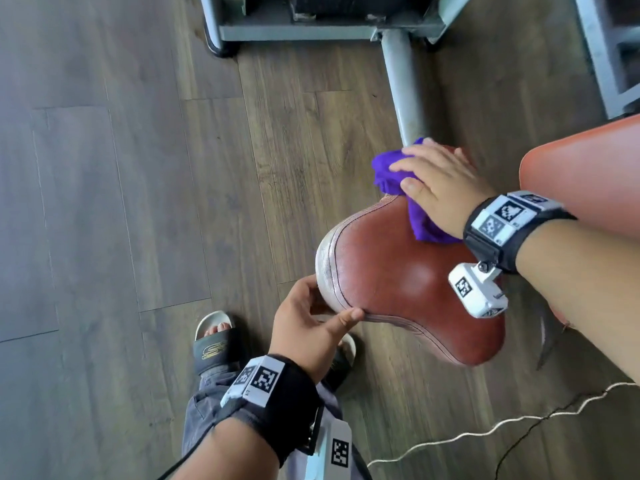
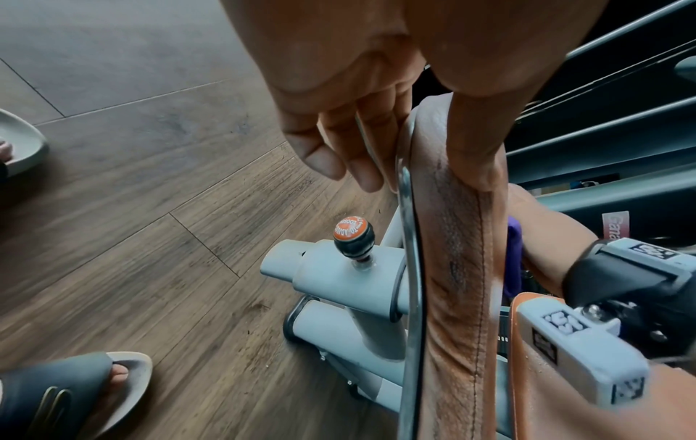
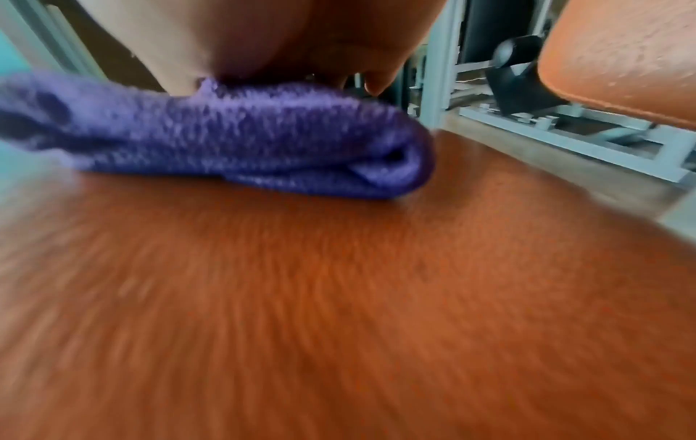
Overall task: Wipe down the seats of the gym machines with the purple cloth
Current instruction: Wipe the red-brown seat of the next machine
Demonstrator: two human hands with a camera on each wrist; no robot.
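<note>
Here the right hand (image 1: 437, 183) presses the bunched purple cloth (image 1: 393, 169) flat-fingered onto the far, narrow end of the brown seat (image 1: 408, 282). The unwiped length runs back toward the left hand (image 1: 313, 322), which pinches the near rim.

Bright daylight, blurred wrist views, edge distortion

- The cloth (image 1: 391, 168) is lying on the far end of the seat (image 1: 398, 271), under the right hand (image 1: 436, 181).
- The left hand (image 1: 311, 323) is holding the seat's near left edge.
- The backrest pad (image 1: 588, 168) is standing right of the seat.
- The adjustment knob (image 2: 354, 235) is sitting below the seat, above the floor (image 1: 104, 168).
</note>
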